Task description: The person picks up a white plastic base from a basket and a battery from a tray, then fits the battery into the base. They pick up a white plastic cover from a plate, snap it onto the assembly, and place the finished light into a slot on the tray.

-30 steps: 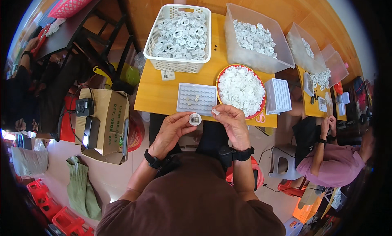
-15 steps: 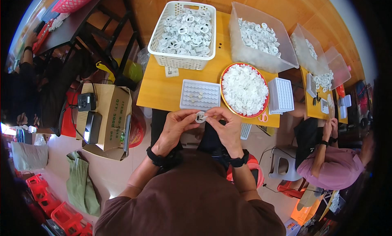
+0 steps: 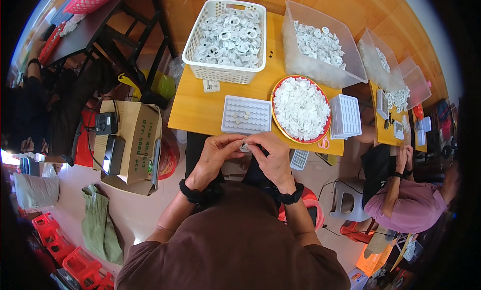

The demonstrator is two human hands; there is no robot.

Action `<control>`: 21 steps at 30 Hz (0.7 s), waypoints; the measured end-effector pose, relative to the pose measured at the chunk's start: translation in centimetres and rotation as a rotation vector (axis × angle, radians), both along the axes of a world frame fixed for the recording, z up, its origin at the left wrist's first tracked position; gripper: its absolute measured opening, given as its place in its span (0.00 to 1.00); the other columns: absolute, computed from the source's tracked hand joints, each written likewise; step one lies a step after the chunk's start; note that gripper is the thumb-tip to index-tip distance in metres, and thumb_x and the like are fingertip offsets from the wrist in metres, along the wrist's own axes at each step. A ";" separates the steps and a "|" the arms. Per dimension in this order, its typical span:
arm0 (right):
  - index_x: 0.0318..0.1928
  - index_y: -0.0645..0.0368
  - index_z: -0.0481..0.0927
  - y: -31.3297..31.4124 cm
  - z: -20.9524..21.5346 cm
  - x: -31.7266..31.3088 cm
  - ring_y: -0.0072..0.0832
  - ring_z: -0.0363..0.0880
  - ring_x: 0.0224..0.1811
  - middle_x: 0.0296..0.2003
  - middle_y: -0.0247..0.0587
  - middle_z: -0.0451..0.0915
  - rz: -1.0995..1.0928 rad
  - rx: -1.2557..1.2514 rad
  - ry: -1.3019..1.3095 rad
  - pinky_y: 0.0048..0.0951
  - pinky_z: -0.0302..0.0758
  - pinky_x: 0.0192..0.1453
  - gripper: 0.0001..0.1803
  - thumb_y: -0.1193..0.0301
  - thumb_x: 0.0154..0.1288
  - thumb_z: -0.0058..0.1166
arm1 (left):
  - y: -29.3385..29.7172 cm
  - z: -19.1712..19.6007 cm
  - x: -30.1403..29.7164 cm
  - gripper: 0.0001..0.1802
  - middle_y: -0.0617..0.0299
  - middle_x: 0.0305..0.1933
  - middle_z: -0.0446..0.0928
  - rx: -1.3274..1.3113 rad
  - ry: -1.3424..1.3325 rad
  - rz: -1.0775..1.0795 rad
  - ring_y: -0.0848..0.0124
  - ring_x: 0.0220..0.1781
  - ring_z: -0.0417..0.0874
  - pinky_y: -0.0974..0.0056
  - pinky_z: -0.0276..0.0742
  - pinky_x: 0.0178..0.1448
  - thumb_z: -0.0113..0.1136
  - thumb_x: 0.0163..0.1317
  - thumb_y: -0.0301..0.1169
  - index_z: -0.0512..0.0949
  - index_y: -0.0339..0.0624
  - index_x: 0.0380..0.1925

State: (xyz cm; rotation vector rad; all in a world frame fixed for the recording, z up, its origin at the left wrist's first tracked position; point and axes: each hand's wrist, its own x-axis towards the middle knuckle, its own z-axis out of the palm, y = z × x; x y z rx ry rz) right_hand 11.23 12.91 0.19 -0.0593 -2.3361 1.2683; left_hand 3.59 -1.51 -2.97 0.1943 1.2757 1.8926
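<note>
A small round white plastic part [image 3: 244, 147] is pinched between my two hands just off the table's near edge. The fingers of my left hand [image 3: 213, 157] grip its left side. The thumb and fingertips of my right hand [image 3: 273, 157] close on its right side and top, covering much of it. Just beyond them lies a white tray with rows of round pockets [image 3: 258, 123], with a few small coin-like discs [image 3: 246, 115] in it. To its right, a red-rimmed plate [image 3: 274, 107] is heaped with small white plastic pieces [image 3: 301, 109].
A white basket [image 3: 220, 75] and a clear bin [image 3: 320, 78], both full of white parts, stand at the back. Stacked trays [image 3: 345, 117] and pink scissors [image 3: 323, 143] sit right of the plate. A cardboard box [image 3: 135, 144] is at left; another person [image 3: 406, 205] sits at right.
My right hand has shifted slightly left and now covers more of the round part. The part has tilted, and the small white piece at my right fingertips no longer shows.
</note>
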 end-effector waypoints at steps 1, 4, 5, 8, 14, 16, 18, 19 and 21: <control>0.34 0.61 0.78 0.0 -0.1 0.0 0.33 0.78 0.31 0.28 0.41 0.78 0.000 0.000 -0.001 0.27 0.73 0.34 0.11 0.85 0.47 0.57 | 0.0 -0.1 0.0 0.12 0.60 0.41 0.79 -0.004 -0.009 -0.005 0.76 0.40 0.79 0.72 0.79 0.43 0.55 0.61 0.27 0.77 0.35 0.43; 0.34 0.61 0.78 0.1 -0.3 0.1 0.33 0.77 0.31 0.27 0.42 0.77 0.013 0.003 -0.030 0.27 0.72 0.34 0.11 0.85 0.47 0.57 | -0.1 -0.1 0.0 0.12 0.60 0.41 0.79 0.003 -0.018 -0.014 0.76 0.39 0.79 0.72 0.79 0.43 0.55 0.61 0.27 0.77 0.35 0.43; 0.34 0.61 0.78 0.1 -0.3 0.1 0.34 0.77 0.30 0.27 0.42 0.77 0.009 -0.051 -0.035 0.27 0.72 0.33 0.11 0.85 0.47 0.57 | -0.1 0.0 0.0 0.12 0.60 0.41 0.79 0.004 -0.018 -0.013 0.76 0.39 0.79 0.72 0.79 0.43 0.55 0.61 0.27 0.77 0.35 0.43; 0.34 0.61 0.78 0.1 -0.3 0.1 0.34 0.77 0.29 0.26 0.41 0.77 0.009 -0.091 -0.033 0.27 0.72 0.32 0.11 0.85 0.47 0.57 | 0.0 0.3 0.0 0.12 0.60 0.41 0.78 -0.009 -0.028 -0.013 0.76 0.38 0.79 0.72 0.79 0.43 0.55 0.61 0.27 0.77 0.35 0.43; 0.34 0.63 0.79 0.2 -0.2 0.2 0.29 0.78 0.30 0.27 0.40 0.78 0.045 -0.017 -0.042 0.23 0.72 0.34 0.12 0.86 0.46 0.58 | -0.2 0.3 0.1 0.12 0.60 0.39 0.78 -0.014 -0.029 -0.019 0.77 0.36 0.78 0.72 0.79 0.42 0.56 0.60 0.27 0.77 0.35 0.43; 0.34 0.63 0.79 0.1 -0.2 0.2 0.29 0.78 0.30 0.27 0.40 0.78 0.049 -0.007 -0.035 0.23 0.72 0.34 0.12 0.86 0.46 0.58 | -0.2 0.3 0.1 0.12 0.61 0.38 0.78 -0.021 -0.029 -0.023 0.77 0.35 0.78 0.72 0.79 0.42 0.56 0.60 0.27 0.77 0.34 0.43; 0.34 0.63 0.79 0.0 0.0 0.2 0.31 0.78 0.29 0.26 0.40 0.78 0.054 0.017 -0.034 0.24 0.72 0.34 0.12 0.85 0.46 0.59 | -0.3 0.2 0.0 0.12 0.61 0.38 0.78 -0.023 -0.042 -0.023 0.78 0.35 0.78 0.72 0.79 0.41 0.56 0.60 0.27 0.77 0.34 0.43; 0.34 0.63 0.79 0.0 -0.1 0.1 0.31 0.78 0.29 0.26 0.40 0.78 0.056 0.017 -0.033 0.24 0.72 0.34 0.12 0.85 0.46 0.59 | -0.4 0.3 0.0 0.12 0.61 0.38 0.78 -0.026 -0.055 -0.023 0.78 0.35 0.78 0.72 0.79 0.41 0.56 0.60 0.27 0.77 0.33 0.43; 0.33 0.62 0.79 -0.1 -0.4 0.0 0.32 0.77 0.30 0.26 0.40 0.78 0.056 0.064 0.028 0.25 0.72 0.34 0.12 0.85 0.45 0.59 | -0.5 0.4 -0.2 0.12 0.61 0.38 0.78 -0.024 -0.060 -0.029 0.79 0.35 0.77 0.73 0.79 0.41 0.55 0.61 0.27 0.77 0.34 0.43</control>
